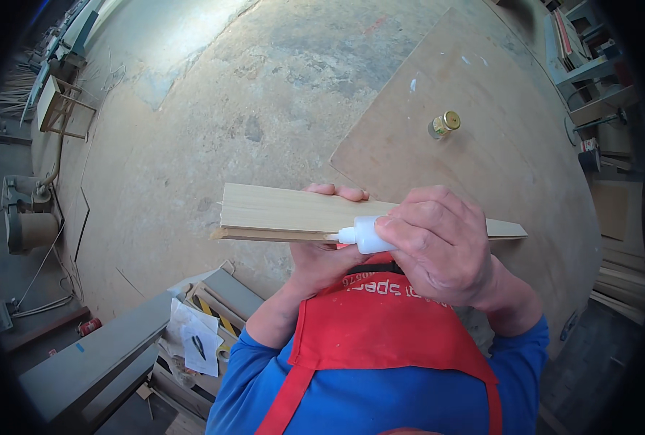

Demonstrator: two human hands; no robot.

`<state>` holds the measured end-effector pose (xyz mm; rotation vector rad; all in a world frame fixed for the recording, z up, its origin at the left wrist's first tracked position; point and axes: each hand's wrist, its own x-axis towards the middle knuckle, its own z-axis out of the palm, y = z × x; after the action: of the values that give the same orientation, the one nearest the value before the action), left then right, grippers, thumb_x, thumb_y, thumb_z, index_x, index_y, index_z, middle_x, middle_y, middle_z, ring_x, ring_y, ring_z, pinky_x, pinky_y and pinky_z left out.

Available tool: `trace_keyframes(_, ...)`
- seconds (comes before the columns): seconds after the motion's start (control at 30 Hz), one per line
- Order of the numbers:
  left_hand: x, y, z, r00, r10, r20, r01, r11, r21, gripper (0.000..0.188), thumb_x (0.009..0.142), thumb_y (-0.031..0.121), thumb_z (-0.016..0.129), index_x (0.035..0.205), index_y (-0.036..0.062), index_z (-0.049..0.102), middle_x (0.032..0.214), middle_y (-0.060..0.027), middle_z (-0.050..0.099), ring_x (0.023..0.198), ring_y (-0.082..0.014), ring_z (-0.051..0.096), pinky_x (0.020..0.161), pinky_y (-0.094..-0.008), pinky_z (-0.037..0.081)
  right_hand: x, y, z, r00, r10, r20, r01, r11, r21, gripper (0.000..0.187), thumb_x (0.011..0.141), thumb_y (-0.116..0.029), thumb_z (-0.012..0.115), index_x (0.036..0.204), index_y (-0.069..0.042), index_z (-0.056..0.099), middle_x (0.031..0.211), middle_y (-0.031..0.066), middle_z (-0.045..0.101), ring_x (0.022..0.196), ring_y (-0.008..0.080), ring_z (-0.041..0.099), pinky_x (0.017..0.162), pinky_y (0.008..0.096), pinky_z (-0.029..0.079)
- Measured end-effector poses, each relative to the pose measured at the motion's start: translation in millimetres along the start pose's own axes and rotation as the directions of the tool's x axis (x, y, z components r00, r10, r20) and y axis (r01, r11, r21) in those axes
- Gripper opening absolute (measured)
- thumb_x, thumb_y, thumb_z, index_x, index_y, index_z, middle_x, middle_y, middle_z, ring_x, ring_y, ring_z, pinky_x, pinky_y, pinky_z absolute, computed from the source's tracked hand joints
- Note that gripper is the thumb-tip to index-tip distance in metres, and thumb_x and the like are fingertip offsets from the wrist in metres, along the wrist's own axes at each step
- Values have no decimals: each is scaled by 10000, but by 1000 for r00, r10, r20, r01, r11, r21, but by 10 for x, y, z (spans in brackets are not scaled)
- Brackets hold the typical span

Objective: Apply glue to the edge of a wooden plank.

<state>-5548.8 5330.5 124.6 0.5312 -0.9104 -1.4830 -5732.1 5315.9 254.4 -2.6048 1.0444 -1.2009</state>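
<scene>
In front of my red apron I hold a long pale wooden board (279, 206), its near edge turned toward me. My left hand (322, 264) is closed round the board from below, with fingertips showing over its far edge and the thumb on the near side. My right hand (446, 243) grips a small white squeeze bottle (368, 235) lying sideways. The bottle's nozzle points left and meets the board's near edge, close to my left thumb. Part of the board is hidden behind my right hand; its right end shows beyond it.
A glass jar with a gold lid (446, 124) stands on a large brown sheet (496, 94) at the far right. Lower left, a bench (112, 341) carries papers and dark pliers (198, 346). A wooden stool (65, 109) and a machine (29, 214) line the left side.
</scene>
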Motion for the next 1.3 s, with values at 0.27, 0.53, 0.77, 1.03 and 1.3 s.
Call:
trace_keyframes(0.27, -12, 3, -26, 1000, 3, -12, -3, 1000, 14, 939, 707, -40, 969, 1472, 106, 445, 1362, -140, 636, 1316, -308, 625, 1102, -483, 549, 69, -20, 18, 998, -50, 44, 53, 996, -73, 334, 653, -72, 760, 980, -17, 723, 874, 68, 653, 783, 249, 661, 609, 358, 567)
trace_keyframes(0.53, -4, -20, -79, 1000, -22, 4, 21, 1000, 8, 933, 723, -84, 938, 1481, 104, 428, 1377, -138, 621, 1331, -299, 614, 1117, -485, 545, 15, -22, -97, 995, -31, 97, 43, 992, -119, 329, 653, -76, 766, 973, -14, 725, 866, 69, 646, 781, 240, 650, 598, 353, 556)
trace_keyframes(0.77, 21, 19, -76, 999, -28, 36, 26, 998, 49, 945, 731, -134, 908, 1488, 98, 392, 1386, -136, 604, 1347, -280, 598, 1124, -473, 552, -140, 24, -180, 996, 9, 93, 2, 992, -123, 310, 676, -50, 787, 977, -9, 726, 875, 78, 661, 794, 262, 658, 614, 374, 558)
trace_keyframes(1.03, -5, 19, -24, 999, -43, -8, 43, 998, 40, 945, 714, -87, 938, 1498, 110, 448, 1366, -130, 640, 1329, -314, 617, 1153, -522, 513, -313, 45, -320, 993, 65, 98, -48, 985, -167, 282, 703, -42, 792, 974, -21, 717, 874, 72, 671, 805, 268, 659, 675, 356, 564)
trace_keyframes(1.3, 36, 82, -21, 996, -67, -60, 74, 990, 116, 914, 742, -41, 936, 1509, 74, 451, 1361, -150, 667, 1315, -334, 633, 1154, -515, 505, -927, 13, -365, 842, 534, -76, -483, 810, 333, 297, 877, 3, 815, 1123, -31, 653, 1008, 104, 707, 877, 196, 677, 774, 319, 567)
